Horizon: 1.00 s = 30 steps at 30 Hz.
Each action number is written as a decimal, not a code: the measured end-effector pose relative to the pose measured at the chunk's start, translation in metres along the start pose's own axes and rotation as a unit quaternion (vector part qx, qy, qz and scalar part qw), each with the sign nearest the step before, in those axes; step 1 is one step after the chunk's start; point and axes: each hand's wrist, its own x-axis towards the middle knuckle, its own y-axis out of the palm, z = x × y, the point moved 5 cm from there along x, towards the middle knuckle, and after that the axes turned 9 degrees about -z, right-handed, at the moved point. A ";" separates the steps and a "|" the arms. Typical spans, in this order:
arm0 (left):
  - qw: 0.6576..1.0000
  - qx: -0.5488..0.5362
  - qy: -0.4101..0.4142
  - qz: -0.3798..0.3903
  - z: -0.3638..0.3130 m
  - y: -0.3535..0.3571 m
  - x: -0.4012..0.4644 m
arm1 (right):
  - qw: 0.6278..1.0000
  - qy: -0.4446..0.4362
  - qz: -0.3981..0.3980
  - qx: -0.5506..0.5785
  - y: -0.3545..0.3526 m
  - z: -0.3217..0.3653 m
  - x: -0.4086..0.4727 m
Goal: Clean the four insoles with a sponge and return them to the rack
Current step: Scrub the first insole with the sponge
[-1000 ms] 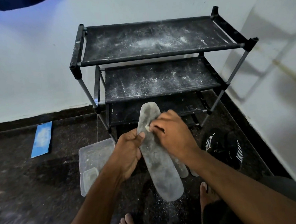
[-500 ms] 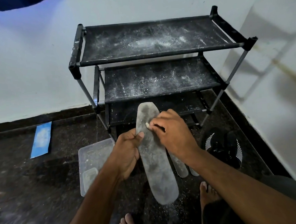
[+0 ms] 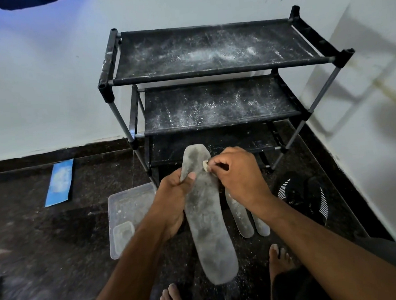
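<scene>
left hand (image 3: 172,197) grips the dusty insole (image 3: 206,219) by its edge, held up in front of the rack (image 3: 211,72). right hand (image 3: 238,173) pinches a tiny sponge (image 3: 205,165) against it. that scrap could easily slip out, and falling powder might re-dirty the two insoles (image 3: 243,216) on the floor.
</scene>
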 end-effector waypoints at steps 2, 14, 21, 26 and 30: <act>1.000 0.014 -0.009 0.003 0.002 0.001 0.000 | 1.000 0.005 -0.027 -0.016 -0.005 -0.003 0.003; 0.999 0.016 -0.021 0.024 0.004 0.003 -0.002 | 0.999 0.013 -0.001 -0.029 -0.001 -0.006 0.000; 0.997 0.042 -0.011 0.063 0.011 0.013 -0.005 | 0.998 0.029 -0.057 0.001 -0.011 -0.006 0.006; 0.998 0.050 -0.010 0.044 0.009 0.004 -0.001 | 0.998 0.048 -0.028 -0.009 -0.007 -0.009 0.001; 0.994 0.081 -0.016 0.074 0.017 0.013 -0.004 | 0.998 0.028 -0.055 0.026 -0.007 -0.001 0.003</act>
